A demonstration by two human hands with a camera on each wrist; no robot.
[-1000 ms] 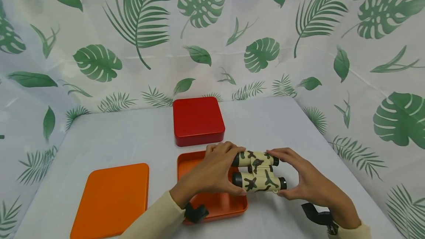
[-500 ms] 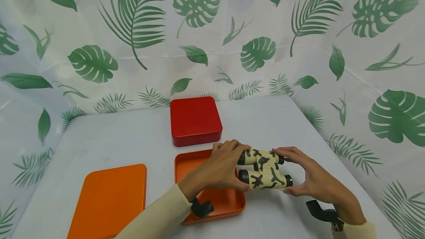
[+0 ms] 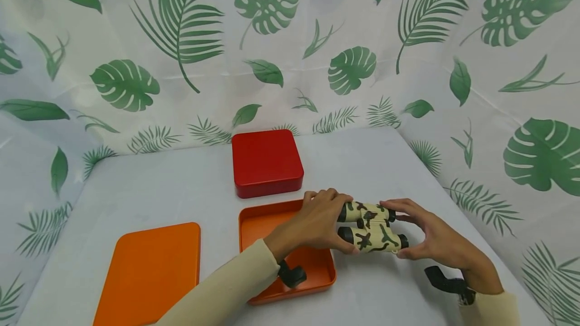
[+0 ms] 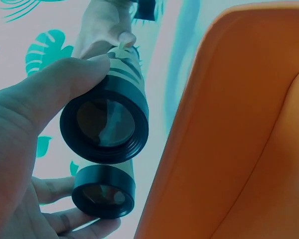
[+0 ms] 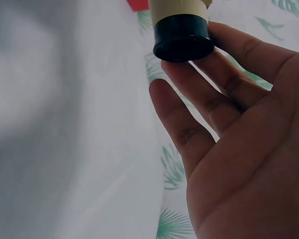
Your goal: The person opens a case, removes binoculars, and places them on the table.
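Note:
Camouflage-patterned binoculars (image 3: 372, 238) with black rims are held above the table, just right of the open orange box (image 3: 312, 286). My left hand (image 3: 319, 220) grips their wide lens end, thumb on the near barrel and fingers at the far one. Opposite it, my right hand (image 3: 437, 238) holds the narrow eyepiece end between thumb and fingers. In the left wrist view both large lenses of the binoculars (image 4: 104, 127) face the camera, beside the orange box wall (image 4: 204, 119). The right wrist view shows one black eyepiece (image 5: 183, 40) against the fingers; the thumb is out of sight there.
Behind the open box stands a closed red box (image 3: 267, 162). A flat orange lid (image 3: 151, 270) lies at the left on the white table (image 3: 149, 190). Leaf-printed white curtains (image 3: 195, 89) rise along the table's back and sides.
Both hands have carried the binoculars to the right, from over the orange box's right edge to beside it. The grip looks the same. The view has shifted slightly.

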